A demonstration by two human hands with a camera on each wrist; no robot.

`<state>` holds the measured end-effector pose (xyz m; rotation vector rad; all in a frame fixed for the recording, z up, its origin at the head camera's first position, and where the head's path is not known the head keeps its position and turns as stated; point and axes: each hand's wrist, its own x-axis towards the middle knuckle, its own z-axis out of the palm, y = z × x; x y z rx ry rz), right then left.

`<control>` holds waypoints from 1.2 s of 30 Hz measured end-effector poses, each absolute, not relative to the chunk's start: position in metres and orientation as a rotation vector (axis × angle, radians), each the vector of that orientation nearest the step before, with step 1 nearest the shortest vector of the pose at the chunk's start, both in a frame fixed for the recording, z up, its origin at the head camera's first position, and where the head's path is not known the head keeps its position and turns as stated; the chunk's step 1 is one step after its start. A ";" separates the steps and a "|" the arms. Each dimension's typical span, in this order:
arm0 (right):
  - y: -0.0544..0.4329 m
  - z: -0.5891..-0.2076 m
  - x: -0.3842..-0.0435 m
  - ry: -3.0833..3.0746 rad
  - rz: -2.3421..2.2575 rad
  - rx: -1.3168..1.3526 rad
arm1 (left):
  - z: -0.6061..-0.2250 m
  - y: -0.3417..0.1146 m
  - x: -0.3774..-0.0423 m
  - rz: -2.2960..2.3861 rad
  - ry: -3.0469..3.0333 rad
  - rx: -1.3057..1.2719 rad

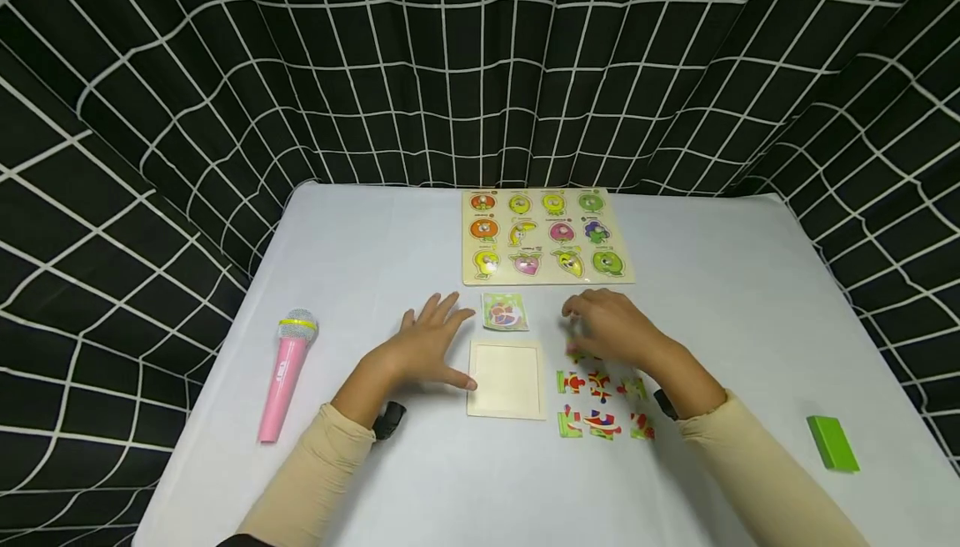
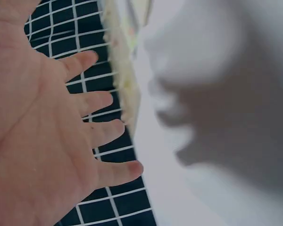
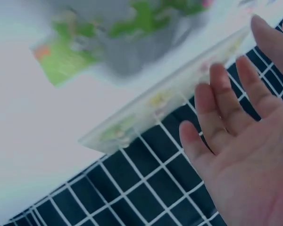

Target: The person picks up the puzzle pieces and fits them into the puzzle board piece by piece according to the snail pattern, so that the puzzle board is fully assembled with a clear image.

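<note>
My left hand is spread beside a small square wooden puzzle frame, its thumb over the frame's left edge. In the left wrist view, the left hand has its fingers apart and nothing in it. The right hand hovers above the top of a group of small jigsaw pieces, partly hiding some of them. Seen from the right wrist, that hand has loosely bent fingers and holds nothing; the green pieces there are blurred. A printed picture card lies above the frame, between the hands.
A wooden fruit puzzle board with several knobbed fruit pieces lies at the back of the white table. On the left is a pink toy microphone; a green block sits far right. Black grid-patterned cloth walls the table.
</note>
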<state>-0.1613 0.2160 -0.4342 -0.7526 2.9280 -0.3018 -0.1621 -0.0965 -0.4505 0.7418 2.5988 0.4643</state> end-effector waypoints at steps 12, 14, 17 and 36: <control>0.224 -0.455 -0.149 2.873 -0.285 -0.695 | -0.476 -0.097 -0.144 0.408 2.556 0.722; 0.225 -0.458 -0.149 2.873 -0.289 -0.686 | -0.478 -0.097 -0.143 0.413 2.563 0.728; 0.225 -0.460 -0.150 2.873 -0.301 -0.692 | -0.478 -0.097 -0.142 0.416 2.563 0.727; 0.170 -0.448 -0.159 2.849 -0.408 -1.013 | -0.478 -0.099 -0.145 0.407 2.557 0.687</control>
